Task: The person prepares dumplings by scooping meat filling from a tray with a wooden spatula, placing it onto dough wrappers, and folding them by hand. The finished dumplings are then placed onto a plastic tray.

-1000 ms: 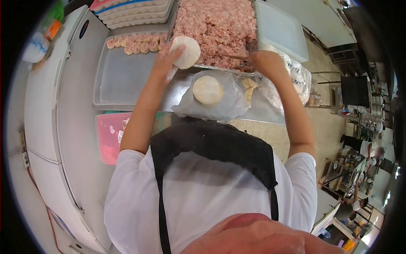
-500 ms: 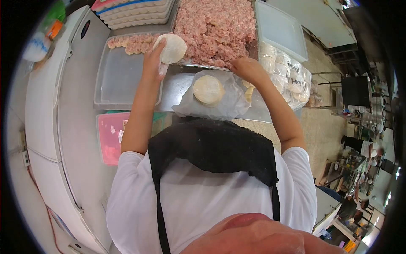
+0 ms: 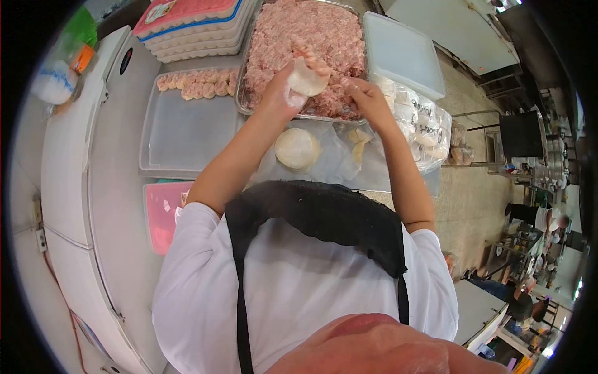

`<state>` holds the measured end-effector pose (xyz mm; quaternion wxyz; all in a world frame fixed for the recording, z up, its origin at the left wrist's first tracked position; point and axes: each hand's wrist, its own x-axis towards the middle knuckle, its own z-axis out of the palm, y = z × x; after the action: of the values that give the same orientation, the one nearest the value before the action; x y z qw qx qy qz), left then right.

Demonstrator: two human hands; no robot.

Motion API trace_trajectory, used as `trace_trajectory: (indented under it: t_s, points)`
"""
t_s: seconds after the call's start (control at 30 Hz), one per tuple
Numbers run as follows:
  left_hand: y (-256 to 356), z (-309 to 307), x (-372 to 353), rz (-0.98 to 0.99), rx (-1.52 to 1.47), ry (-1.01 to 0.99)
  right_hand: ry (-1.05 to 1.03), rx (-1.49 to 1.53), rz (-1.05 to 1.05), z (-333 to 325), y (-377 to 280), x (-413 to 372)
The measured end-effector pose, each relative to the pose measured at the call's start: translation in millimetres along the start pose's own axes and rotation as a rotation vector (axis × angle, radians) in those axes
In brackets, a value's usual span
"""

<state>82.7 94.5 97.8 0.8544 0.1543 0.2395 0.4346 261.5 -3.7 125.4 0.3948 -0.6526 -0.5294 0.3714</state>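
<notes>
My left hand [image 3: 284, 92] holds a round dough wrapper [image 3: 307, 78] over the front of a tray of ground meat [image 3: 305, 34]. Its fingers curl up around the wrapper's far side. Close by on the right, my right hand [image 3: 369, 101] is closed at the meat's front right corner. Something thin may run from its fingertips towards the wrapper, but I cannot make it out. A stack of round wrappers [image 3: 297, 149] lies on a plastic sheet [image 3: 333, 163] in front of the meat tray. Dumplings [image 3: 202, 85] line the far end of a shallow plastic tray [image 3: 180, 140] at left.
Stacked trays with a red lid [image 3: 193, 28] stand at the back left. Right of the meat are a translucent lidded container [image 3: 403, 53] and a bag of wrappers [image 3: 423, 121] with writing. A pink container [image 3: 167, 215] sits lower left. People are in the background at right.
My left hand has brought the wrapper from above the dumpling tray rightwards to the meat. My right hand stays at the meat's front right corner. The view has shifted slightly.
</notes>
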Motion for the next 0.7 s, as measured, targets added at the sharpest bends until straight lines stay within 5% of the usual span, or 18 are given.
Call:
trace_trajectory:
  t_s: [0.07,0.27,0.37,0.47,0.57,0.7]
  points:
    - [4,24,3,0.013,-0.151,0.022,0.175,-0.133,-0.313,20,16,1]
    - [15,4,13,0.002,-0.084,0.019,0.012,-0.924,-0.135,-27,-44,-33]
    - [22,22,0,-0.065,-0.085,0.049,0.092,-0.896,-0.389,-8,-31,-31]
    - [24,15,3,-0.095,-0.169,0.089,0.021,-1.124,-0.285,-23,-59,-35]
    - [28,3,14,-0.118,-0.177,0.062,0.184,-1.043,-0.438,-6,-81,-44]
    - [32,-1,17,-0.057,-0.214,0.079,0.070,-1.000,-0.417,-9,-64,-28]
